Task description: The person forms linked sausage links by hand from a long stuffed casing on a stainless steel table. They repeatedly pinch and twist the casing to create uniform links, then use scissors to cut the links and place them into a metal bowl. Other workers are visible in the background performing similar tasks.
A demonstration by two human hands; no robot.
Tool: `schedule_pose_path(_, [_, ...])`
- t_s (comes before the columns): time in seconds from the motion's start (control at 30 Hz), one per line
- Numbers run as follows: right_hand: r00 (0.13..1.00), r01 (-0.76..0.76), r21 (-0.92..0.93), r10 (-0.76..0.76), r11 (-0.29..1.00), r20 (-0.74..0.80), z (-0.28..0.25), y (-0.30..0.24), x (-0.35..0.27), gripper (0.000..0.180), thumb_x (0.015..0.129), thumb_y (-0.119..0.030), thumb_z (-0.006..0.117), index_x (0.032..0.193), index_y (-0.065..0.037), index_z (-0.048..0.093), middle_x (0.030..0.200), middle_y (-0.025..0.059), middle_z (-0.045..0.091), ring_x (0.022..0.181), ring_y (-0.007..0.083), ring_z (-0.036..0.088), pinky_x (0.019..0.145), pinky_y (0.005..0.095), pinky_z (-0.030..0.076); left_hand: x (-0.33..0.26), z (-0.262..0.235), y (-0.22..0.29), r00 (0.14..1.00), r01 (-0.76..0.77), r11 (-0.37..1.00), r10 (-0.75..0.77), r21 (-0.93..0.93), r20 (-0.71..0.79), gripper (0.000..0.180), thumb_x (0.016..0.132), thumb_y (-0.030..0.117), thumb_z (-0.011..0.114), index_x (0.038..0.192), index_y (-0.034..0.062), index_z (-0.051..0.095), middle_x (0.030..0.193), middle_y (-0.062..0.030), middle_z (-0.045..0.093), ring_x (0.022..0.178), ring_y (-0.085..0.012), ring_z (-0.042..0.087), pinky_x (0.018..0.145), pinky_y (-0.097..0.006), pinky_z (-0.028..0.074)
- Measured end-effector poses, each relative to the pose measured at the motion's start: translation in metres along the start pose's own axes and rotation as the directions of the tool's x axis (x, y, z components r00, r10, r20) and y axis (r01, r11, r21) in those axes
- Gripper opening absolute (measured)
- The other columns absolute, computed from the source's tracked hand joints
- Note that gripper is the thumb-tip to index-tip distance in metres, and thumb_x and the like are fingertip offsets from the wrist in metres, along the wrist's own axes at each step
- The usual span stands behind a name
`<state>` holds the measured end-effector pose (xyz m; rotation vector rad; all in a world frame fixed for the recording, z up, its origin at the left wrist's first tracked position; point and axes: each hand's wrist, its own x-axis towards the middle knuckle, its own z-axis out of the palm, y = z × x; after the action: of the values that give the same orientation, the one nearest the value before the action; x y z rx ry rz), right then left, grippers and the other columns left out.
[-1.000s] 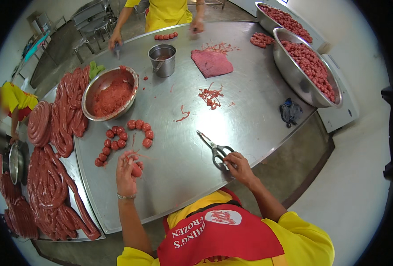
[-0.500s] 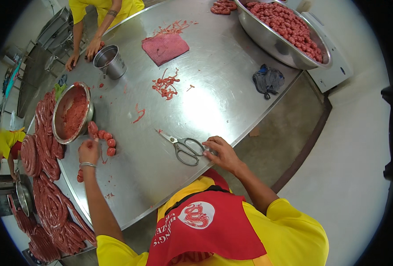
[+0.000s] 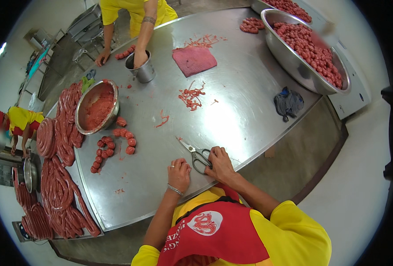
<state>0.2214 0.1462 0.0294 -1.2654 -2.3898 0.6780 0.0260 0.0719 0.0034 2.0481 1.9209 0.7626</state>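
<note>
My left hand [image 3: 178,174] is on the steel table near its front edge, fingers curled together; whatever they pinch is hidden. To its right, my right hand [image 3: 221,165] is closed beside the grey-handled scissors [image 3: 198,157], its fingers overlapping the handle loops. I cannot make out what the right fingers hold. The scissors lie flat, blades pointing away to the left. Left of my hands, short linked sausages [image 3: 104,153] form a curved chain, and another linked piece [image 3: 127,138] curves beside it. A steel bowl [image 3: 116,103] of red ground meat stands just beyond them.
Long uncut sausage coils [image 3: 57,188] lie along the left side. A large basin [image 3: 289,65] of linked sausages stands far right, near a dark crumpled bag [image 3: 288,103]. A pink cloth [image 3: 194,61] and casing scraps [image 3: 191,95] lie mid-table. Across, a co-worker reaches into a metal pot [image 3: 145,73].
My left hand has left the sausage chain and come right, close to the scissors. My right hand has shifted left over the scissor handles. The co-worker's hand has gone into the pot.
</note>
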Motion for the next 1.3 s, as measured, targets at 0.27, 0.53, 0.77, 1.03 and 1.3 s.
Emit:
schedule_pose_path(0.27, [0.979,-0.037,-0.244,0.084,0.969,0.188,-0.026,-0.004,0.008,0.038,0.067,-0.022,0.068,0.095,0.002,0.058,0.099,0.0173,0.06,0.101,0.0335,0.053,0.087,0.0432,0.043,-0.045,-0.016,-0.009,0.897,0.425,0.419,-0.31,-0.802,0.314,0.004,0.098,0.009,0.049,0.098,0.0059,0.045,0.087,-0.0045,0.054,0.078,-0.0139,0.051,0.072,-0.029,0.044])
schedule_pose_path(0.53, [1.0,0.002,-0.299,0.005,0.954,0.023,-0.039,0.045,0.037,0.021,0.075,-0.01,0.06,0.095,-0.012,0.062,0.093,0.0088,0.063,0.096,0.0286,0.058,0.083,0.0449,0.044,-0.117,-0.066,-0.013,0.738,0.386,0.316,-0.67,-0.867,0.085,0.005,0.1,0.009,0.048,0.101,0.0056,0.044,0.075,-0.0011,0.049,0.068,-0.0095,0.05,0.066,-0.025,0.046])
schedule_pose_path(0.77, [0.968,0.237,-0.046,-0.24,0.97,-0.078,-0.037,0.041,0.082,0.045,0.079,-0.017,0.07,0.121,-0.006,0.06,0.118,0.0156,0.062,0.112,0.033,0.056,0.098,0.0468,0.042,-0.113,-0.076,0.028,0.743,0.514,0.281,-0.617,-0.81,0.258,0.012,0.099,0.016,0.052,0.102,0.0042,0.05,0.077,-0.0024,0.058,0.068,-0.0081,0.061,0.061,-0.024,0.051])
schedule_pose_path(1.03, [0.521,-0.26,0.686,-0.499,0.68,0.692,0.019,-0.141,0.035,0.041,0.095,-0.03,0.063,0.124,-0.002,0.059,0.102,0.004,0.065,0.093,0.0108,0.057,0.083,0.0267,0.047,-0.112,-0.096,0.036,0.835,0.177,0.645,-0.498,-0.744,-0.233,0.014,0.099,0.013,0.053,0.109,0.0037,0.055,0.08,-0.0006,0.056,0.073,-0.0052,0.053,0.064,-0.022,0.045])
schedule_pose_path(1.3, [0.388,-0.142,0.588,-0.502,0.796,0.773,0.032,-0.193,0.045,0.028,0.096,-0.029,0.061,0.092,-0.001,0.064,0.073,-0.0037,0.055,0.066,0.0051,0.044,0.059,0.0229,0.038,-0.224,-0.126,0.041,0.689,0.287,0.156,-0.719,-0.945,0.091,0.019,0.097,0.016,0.058,0.106,0.001,0.066,0.079,0.0005,0.061,0.07,-0.0064,0.055,0.063,-0.023,0.046])
